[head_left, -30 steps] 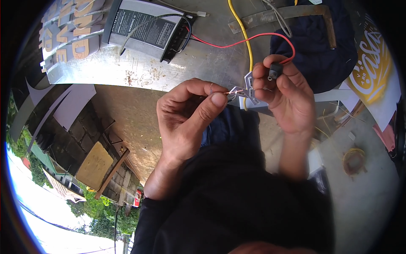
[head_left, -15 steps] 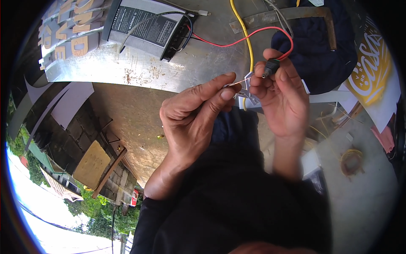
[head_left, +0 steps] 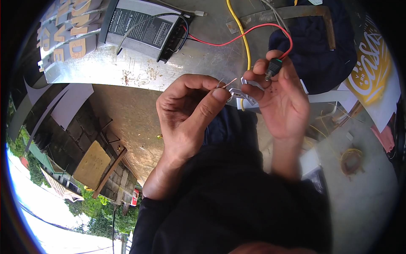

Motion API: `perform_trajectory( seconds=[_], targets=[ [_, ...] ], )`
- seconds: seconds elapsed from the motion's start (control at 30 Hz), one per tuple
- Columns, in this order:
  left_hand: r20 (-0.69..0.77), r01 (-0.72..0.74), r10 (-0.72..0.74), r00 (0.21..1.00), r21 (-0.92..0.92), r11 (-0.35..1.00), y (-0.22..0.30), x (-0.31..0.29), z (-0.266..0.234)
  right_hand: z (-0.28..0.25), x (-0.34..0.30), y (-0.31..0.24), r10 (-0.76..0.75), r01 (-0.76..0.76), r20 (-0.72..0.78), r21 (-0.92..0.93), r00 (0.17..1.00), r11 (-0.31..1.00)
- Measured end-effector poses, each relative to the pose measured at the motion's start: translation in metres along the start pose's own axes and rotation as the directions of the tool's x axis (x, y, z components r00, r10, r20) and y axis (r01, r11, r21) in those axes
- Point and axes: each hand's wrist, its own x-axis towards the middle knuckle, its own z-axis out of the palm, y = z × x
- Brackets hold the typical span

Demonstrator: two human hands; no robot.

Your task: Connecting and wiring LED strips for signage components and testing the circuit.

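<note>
My left hand is closed, pinching thin wires between thumb and forefinger. Their fine ends stick up past the thumb, and one looks like bare copper. Beside those fingertips hangs a small whitish strip with dark spots; whether it joins the wires I cannot tell. My right hand holds a black and green barrel plug connector, its metal tip facing down and left. From the connector a red lead runs to a grey power supply box with a terminal row.
A yellow cable hangs over the metal tabletop. Farther back lie a rusty steel square and dark cloth. Cut-out lettering stands at far left, a yellow-sprayed stencil sheet at right. Coiled wire rests lower right.
My left hand has drawn slightly left, and the wire ends now stand up splayed instead of reaching toward my right fingers. The right hand's lower fingers have loosened a little; it keeps the connector.
</note>
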Motion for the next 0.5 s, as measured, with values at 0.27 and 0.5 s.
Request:
perform_trajectory(
  seconds=[0.27, 0.5],
  targets=[
    [0.027, 0.107, -0.106, 0.994, -0.034, 0.994, 0.003, 0.001, 0.011, -0.003, -0.001, 0.002, 0.062, -0.059, 0.05, -0.059, 0.997, 0.997],
    [0.045, 0.153, -0.151, 0.988, -0.053, 0.987, -0.003, 0.003, 0.003, 0.003, -0.001, 0.007, 0.067, -0.065, 0.023, -0.099, 0.997, 0.993]
  ],
)
